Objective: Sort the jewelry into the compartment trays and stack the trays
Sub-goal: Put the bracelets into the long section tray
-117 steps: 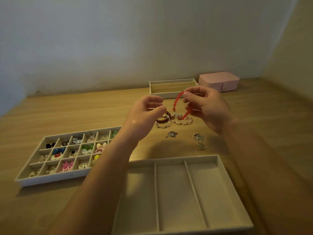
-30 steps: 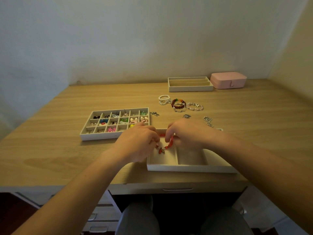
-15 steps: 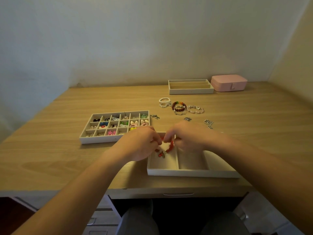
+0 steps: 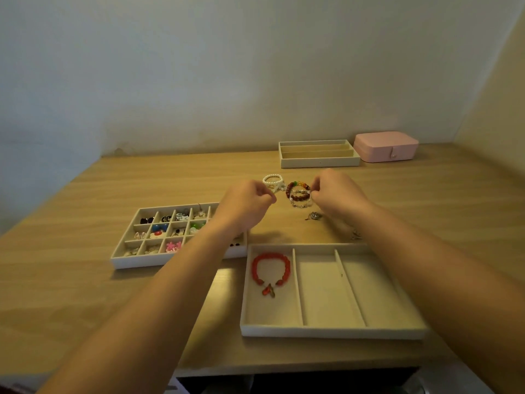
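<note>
A red bead bracelet [image 4: 256, 273] lies in the left compartment of the near three-compartment tray [image 4: 326, 332]. Beyond the tray, loose pieces lie on the desk: a white pearl bracelet [image 4: 272, 179], a brown bead bracelet [image 4: 289, 191] and a clear bead bracelet [image 4: 301, 205]. My right hand [image 4: 336, 194] has its fingertips pinched at the right edge of the brown bracelet, which rests on the desk. My left hand [image 4: 245, 204] is curled shut beside the pearl bracelet with nothing visible in it.
A tray of many small compartments [image 4: 142, 262], filled with earrings and rings, sits at the left, partly under my left forearm. A silver pendant [image 4: 314, 216] and a chain [image 4: 355, 236] lie near the right wrist. An empty slotted tray [image 4: 319, 162] and a pink box [image 4: 386, 146] stand at the back.
Both hands let go of the red bracelet in the tray's left compartment and moved forward to the loose bracelets. The camera has come closer to the desk.
</note>
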`<state>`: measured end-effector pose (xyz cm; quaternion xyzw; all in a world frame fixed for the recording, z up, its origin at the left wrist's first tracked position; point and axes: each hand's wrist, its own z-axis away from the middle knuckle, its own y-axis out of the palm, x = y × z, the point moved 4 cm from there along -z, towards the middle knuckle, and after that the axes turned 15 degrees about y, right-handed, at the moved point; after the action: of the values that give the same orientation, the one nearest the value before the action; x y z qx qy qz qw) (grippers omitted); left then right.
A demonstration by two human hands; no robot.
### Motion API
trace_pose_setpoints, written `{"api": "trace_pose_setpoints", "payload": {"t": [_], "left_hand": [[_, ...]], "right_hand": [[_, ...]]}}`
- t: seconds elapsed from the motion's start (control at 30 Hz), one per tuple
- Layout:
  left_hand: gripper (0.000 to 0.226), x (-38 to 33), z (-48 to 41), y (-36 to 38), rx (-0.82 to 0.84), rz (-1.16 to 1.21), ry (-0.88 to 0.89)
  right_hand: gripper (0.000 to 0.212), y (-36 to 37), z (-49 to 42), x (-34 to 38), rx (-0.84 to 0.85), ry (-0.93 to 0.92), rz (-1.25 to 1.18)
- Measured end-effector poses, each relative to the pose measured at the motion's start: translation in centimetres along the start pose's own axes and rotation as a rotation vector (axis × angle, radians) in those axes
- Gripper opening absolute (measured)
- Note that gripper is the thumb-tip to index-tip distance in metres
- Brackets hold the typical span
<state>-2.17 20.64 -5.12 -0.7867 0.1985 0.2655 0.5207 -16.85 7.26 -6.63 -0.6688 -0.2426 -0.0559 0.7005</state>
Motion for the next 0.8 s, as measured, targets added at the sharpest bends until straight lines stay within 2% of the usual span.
{"api": "trace_pose_setpoints", "payload": {"t": [0.07,0.13,0.37,0.5,0.63,0.8], "left_hand": [[0.020,0.2,-1.2,0.6,-0.045,0.056,-0.006],[0.020,0.6,-2.0,1.2,-0.081,0.113,-0.009],[0.022,1.5,-2.5,2.6,-0.234,0.216,0.053],[0.025,1.8,-2.2,2.3,-0.294,0.269,0.085],[0.024,2.2,-1.5,2.0,-0.318,0.271,0.090],[0.018,2.3,-0.5,1.8,-0.355,0.276,0.079]], "right_hand": [[0.011,0.4,-1.8,-0.6,0.005,0.070,-0.005],[0.017,0.8,-3.1,-0.7,0.019,0.106,-0.029],[0.030,1.8,-4.8,0.0,-0.028,0.086,0.099],[0.018,2.3,-5.0,0.3,0.057,0.077,0.078],[0.014,2.4,-4.4,0.4,0.070,0.008,0.015],[0.003,0.2,-2.1,2.4,0.067,-0.216,-0.277]]}}
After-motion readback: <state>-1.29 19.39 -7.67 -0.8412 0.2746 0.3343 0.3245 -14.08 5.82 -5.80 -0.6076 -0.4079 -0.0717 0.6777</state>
